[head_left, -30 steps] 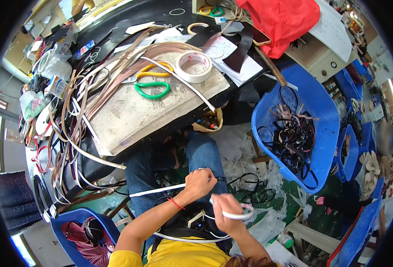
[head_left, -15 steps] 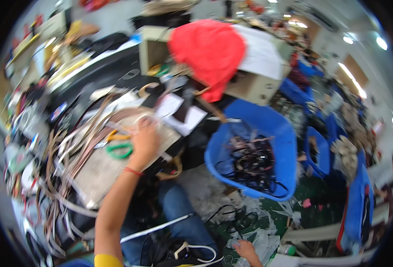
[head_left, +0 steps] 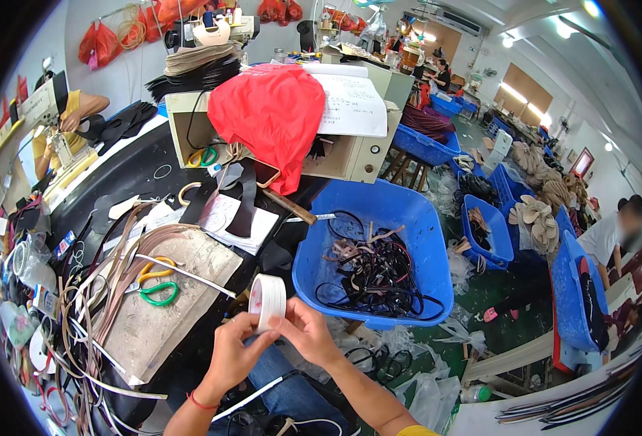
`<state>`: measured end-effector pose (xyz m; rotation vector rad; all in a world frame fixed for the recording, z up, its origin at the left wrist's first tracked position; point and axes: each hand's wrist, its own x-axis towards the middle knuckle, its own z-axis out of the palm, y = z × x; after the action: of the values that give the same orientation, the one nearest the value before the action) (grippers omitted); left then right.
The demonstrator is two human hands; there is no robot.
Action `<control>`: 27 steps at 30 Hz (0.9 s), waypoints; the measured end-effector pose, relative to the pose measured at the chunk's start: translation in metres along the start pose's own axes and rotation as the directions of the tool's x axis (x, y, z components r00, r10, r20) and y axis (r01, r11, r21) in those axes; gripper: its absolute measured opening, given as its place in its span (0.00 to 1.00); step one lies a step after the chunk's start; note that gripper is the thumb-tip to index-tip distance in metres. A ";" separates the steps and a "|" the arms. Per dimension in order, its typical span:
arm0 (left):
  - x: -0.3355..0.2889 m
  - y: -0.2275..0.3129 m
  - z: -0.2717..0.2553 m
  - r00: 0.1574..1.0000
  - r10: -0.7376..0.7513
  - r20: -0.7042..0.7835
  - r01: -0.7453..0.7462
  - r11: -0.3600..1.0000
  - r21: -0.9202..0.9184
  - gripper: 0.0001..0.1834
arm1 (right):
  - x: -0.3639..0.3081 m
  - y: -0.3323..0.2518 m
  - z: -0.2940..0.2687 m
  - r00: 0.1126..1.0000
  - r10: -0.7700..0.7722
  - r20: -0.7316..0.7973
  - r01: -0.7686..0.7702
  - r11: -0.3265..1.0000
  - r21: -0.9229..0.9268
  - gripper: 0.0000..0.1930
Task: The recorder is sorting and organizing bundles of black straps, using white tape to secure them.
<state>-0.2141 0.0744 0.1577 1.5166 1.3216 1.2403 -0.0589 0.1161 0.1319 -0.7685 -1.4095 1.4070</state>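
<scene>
A roll of white tape (head_left: 269,296) is held upright between both hands, above my lap. My left hand (head_left: 235,350) grips its lower left side with thumb and fingers. On the opposite side, my right hand (head_left: 308,333) has its fingers closed round the lower rim, its thumb close to the left thumb. Left of the roll, scissors with one orange and one green handle loop (head_left: 159,293) lie on a worn board (head_left: 180,309). A thin white strip (head_left: 190,277) crosses the board beside them. Brown and beige strips (head_left: 114,301) hang over its left edge.
A blue tub (head_left: 426,272) with tangled black strips stands right of my hands. Beyond the board are a paper pad (head_left: 254,231), a wooden-handled tool (head_left: 292,207) and a red bag (head_left: 266,109) over a metal cabinet. Other people work at the far left and right.
My left hand has come off the board toward my body. My right hand has risen from the lower right. Both now hold the tape roll, and the whole view has shifted.
</scene>
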 end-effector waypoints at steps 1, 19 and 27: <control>-0.008 0.001 -0.001 1.000 -0.004 -0.009 0.004 1.000 0.002 0.12 | -0.002 0.002 -0.002 0.999 0.030 0.035 -0.030 0.999 -0.013 0.11; 0.004 0.018 -0.059 0.925 0.254 -0.282 -0.079 0.856 0.511 0.13 | -0.061 -0.015 -0.082 0.938 0.278 -0.209 -0.269 0.960 0.073 0.07; 0.094 -0.091 -0.075 0.977 0.209 -0.041 -0.003 0.207 0.978 0.30 | -0.041 0.005 -0.066 0.967 0.227 -0.116 -0.168 0.911 0.378 0.09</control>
<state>-0.3092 0.1793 0.1067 2.4165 2.4253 0.4402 0.0151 0.1032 0.1106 -0.7734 -0.9276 1.6665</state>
